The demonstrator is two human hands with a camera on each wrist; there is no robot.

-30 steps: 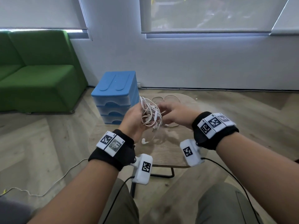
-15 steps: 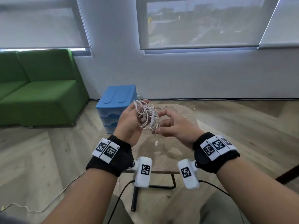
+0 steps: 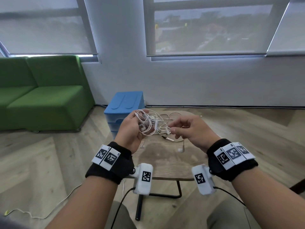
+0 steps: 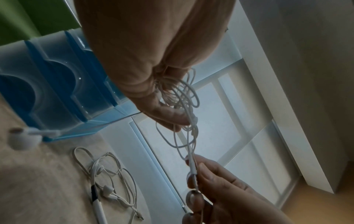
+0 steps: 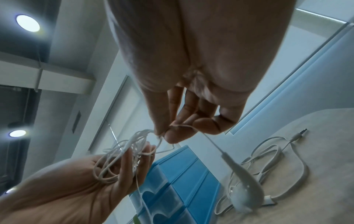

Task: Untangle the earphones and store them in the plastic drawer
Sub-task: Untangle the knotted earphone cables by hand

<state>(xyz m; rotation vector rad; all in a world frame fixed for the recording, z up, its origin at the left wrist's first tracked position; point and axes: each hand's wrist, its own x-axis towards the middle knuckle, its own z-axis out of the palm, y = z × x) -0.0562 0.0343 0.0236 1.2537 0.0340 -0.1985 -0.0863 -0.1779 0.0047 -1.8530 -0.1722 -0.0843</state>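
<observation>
Left hand (image 3: 130, 129) cups tangled earphones (image 3: 148, 123); right hand (image 3: 189, 129) pinches one strand. Risk: hard pull tightens knots; dangling earbud (image 3: 180, 150) snags.

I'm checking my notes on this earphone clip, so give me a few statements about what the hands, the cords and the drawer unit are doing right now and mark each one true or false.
1. The left hand holds a tangled bundle of white earphones. True.
2. The right hand rests flat on the table. False: it is raised and pinches a strand of the bundle.
3. Another earphone cord lies loose on the table. True.
4. The blue plastic drawer unit has a drawer pulled open. False: all visible drawers are shut.
5. The drawer unit stands beside the far left of the table. True.
</observation>
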